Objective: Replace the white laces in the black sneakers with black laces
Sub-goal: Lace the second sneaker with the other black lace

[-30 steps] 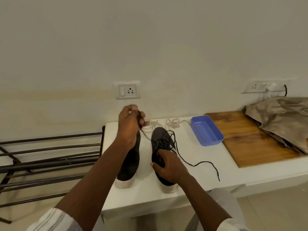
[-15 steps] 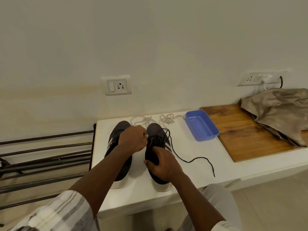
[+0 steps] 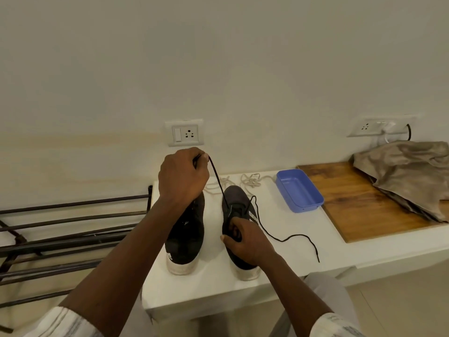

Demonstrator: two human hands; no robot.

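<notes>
Your left hand has lifted again, pinching the black lace taut from the right sneaker your right hand grips, so another eyelet looks threaded.

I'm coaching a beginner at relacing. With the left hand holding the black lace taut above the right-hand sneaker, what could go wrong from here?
1. The left hand holds the thin black lace taut; pulling harder may draw in its loose end, lying on the white table, leaving uneven lengths.
2. Only the right hand pins the black fabric sneaker with the white sole; if that grip eases, the shoe may lift or tip.
</notes>
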